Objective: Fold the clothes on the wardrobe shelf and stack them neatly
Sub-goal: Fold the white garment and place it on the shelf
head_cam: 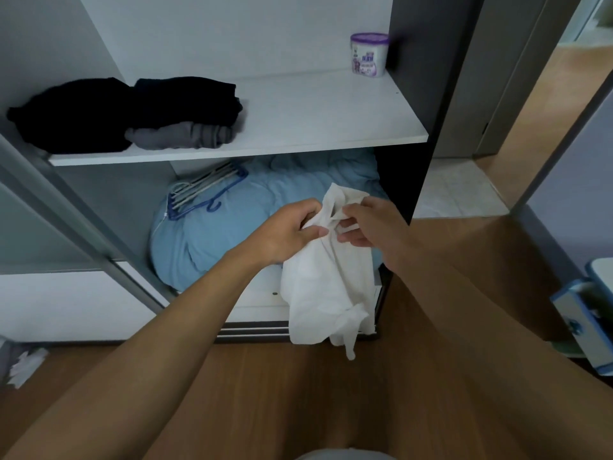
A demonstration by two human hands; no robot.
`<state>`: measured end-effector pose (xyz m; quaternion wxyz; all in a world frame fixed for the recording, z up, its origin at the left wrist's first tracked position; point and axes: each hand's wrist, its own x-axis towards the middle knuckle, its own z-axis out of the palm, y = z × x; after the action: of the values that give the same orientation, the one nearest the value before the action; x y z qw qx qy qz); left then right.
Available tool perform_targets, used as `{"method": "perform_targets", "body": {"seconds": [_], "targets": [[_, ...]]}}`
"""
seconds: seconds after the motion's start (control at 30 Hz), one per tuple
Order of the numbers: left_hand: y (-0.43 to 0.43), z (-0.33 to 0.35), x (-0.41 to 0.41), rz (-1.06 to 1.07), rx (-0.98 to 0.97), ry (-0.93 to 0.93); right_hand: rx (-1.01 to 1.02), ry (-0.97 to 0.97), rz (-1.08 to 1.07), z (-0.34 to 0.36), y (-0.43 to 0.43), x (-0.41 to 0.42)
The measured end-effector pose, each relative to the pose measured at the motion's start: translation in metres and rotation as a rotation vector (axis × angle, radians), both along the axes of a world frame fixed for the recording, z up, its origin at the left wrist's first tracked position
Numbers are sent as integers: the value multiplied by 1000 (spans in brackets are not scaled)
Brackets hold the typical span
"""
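A crumpled white garment (pixel 326 287) hangs in the air in front of the lower wardrobe compartment. My left hand (pixel 290 232) pinches its upper edge from the left. My right hand (pixel 368 224) grips the same bunched top from the right, close beside the left. On the white wardrobe shelf (pixel 315 127) above, at its left end, lies a folded black garment (pixel 189 99) on top of a folded grey one (pixel 180 136). A rumpled black garment (pixel 71 116) lies next to them on the left.
A purple-lidded tub (pixel 369 54) stands at the shelf's back right. Below the shelf a blue duvet (pixel 232 224) fills the compartment, with several hangers (pixel 205 190) on it. A dark wardrobe side panel (pixel 428 94) rises on the right. A blue-and-white piece of furniture (pixel 587 313) stands at far right.
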<state>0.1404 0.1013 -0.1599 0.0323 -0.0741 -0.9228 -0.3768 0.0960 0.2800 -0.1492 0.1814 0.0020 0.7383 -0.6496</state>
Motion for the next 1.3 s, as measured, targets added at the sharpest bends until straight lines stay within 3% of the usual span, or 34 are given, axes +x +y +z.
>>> {"method": "perform_targets", "body": {"seconds": [0.07,0.13,0.2,0.27,0.4,0.53,0.7,0.83,1.07,1.3], "targets": [[3,3,-2,-15,-21,-5,175,181,-14,-5,8,-6],[4,6,-2,-43,-30,-2,307,502,-18,-9,16,-10],[5,11,-2,-85,-61,4,240,773,119,-8,22,-11],[5,17,1,-121,-83,11,198,870,343,-4,26,-11],[3,28,8,-146,-57,37,296,879,612,1,25,-18],[-3,28,12,-104,-43,25,295,937,651,6,17,-19],[-11,25,14,-51,13,46,334,846,730,8,10,-19],[-18,18,14,14,54,46,405,846,653,4,8,-25],[-25,3,16,73,-264,260,357,849,524,23,-7,-29],[-27,-14,20,113,-89,240,422,844,487,28,-13,-36]]}}
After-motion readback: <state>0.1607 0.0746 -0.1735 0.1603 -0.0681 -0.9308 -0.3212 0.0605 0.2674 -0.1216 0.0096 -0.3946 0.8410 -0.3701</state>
